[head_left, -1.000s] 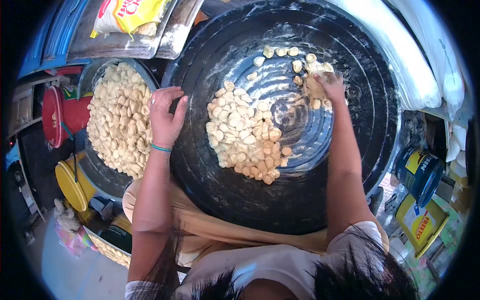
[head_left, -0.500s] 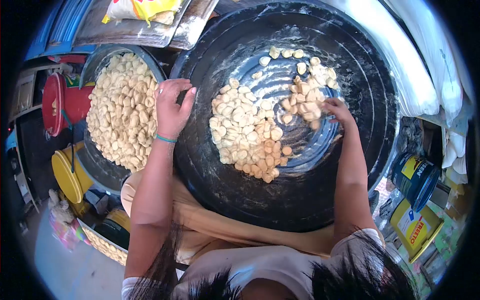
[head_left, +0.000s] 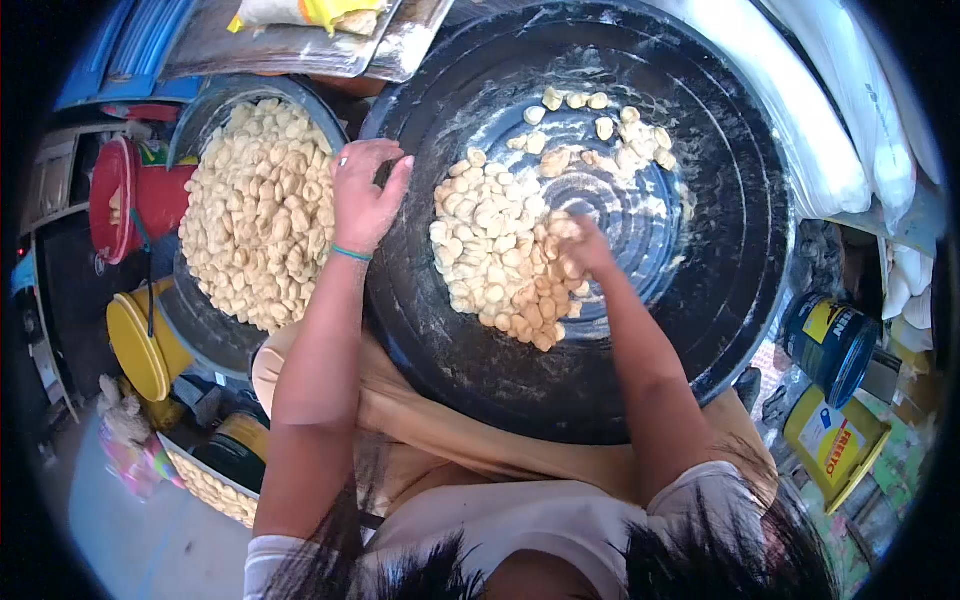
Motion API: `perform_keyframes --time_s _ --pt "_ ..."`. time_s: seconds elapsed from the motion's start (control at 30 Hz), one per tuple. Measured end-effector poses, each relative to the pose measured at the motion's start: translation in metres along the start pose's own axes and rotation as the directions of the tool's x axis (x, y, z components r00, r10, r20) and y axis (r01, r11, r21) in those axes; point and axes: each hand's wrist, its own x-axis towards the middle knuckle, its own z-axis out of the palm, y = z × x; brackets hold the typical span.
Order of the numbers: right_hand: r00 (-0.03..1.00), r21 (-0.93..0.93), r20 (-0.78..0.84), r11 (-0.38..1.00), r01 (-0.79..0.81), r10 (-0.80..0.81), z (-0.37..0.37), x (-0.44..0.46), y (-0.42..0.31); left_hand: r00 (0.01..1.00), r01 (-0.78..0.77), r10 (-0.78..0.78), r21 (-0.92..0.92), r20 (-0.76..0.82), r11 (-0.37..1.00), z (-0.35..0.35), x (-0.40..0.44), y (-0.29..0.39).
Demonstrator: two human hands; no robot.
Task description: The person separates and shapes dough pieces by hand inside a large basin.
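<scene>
A wide black round basin (head_left: pixel 470 385), dusted with flour, lies across my lap. At its left-centre sits a heap of small pale dough discs (head_left: pixel 490 235), and a smaller floured cluster (head_left: pixel 637 145) lies toward the far right. My right hand (head_left: pixel 582 248) is against the heap's right edge; motion smears its fingers, so any grip is unclear. Over the basin's left rim is my left hand (head_left: pixel 368 195), thumb apart from the fingers and nothing held, a ring and green wristband on it. Beside it, a grey tub (head_left: pixel 215 340) is piled with similar pieces (head_left: pixel 262 215).
Metal trays (head_left: pixel 290 50) with a yellow-and-white bag (head_left: pixel 305 12) stand at the back left. Left are a red bucket (head_left: pixel 112 200) and a yellow bucket (head_left: pixel 138 345). A dark blue bucket (head_left: pixel 830 340) and a yellow container (head_left: pixel 835 440) lie right, below long white plastic bags (head_left: pixel 780 110).
My right hand has swept left from the far cluster to the main heap, and part of that cluster has moved with it. My left hand stays by the rim as the view shifts slightly.
</scene>
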Motion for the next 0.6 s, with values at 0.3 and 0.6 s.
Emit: perform_keyframes --time_s 0.3,0.6 --pt "0.918 0.959 0.214 0.249 -0.133 -0.334 0.001 -0.058 -0.132 0.755 0.65 -0.274 -0.731 0.595 0.205 0.051 -0.07 0.085" --pt "0.887 0.67 -0.303 0.584 0.458 -0.347 -0.019 -0.079 -0.175 0.557 0.819 0.068 -0.534 0.828 -0.212 0.02 -0.035 0.055"
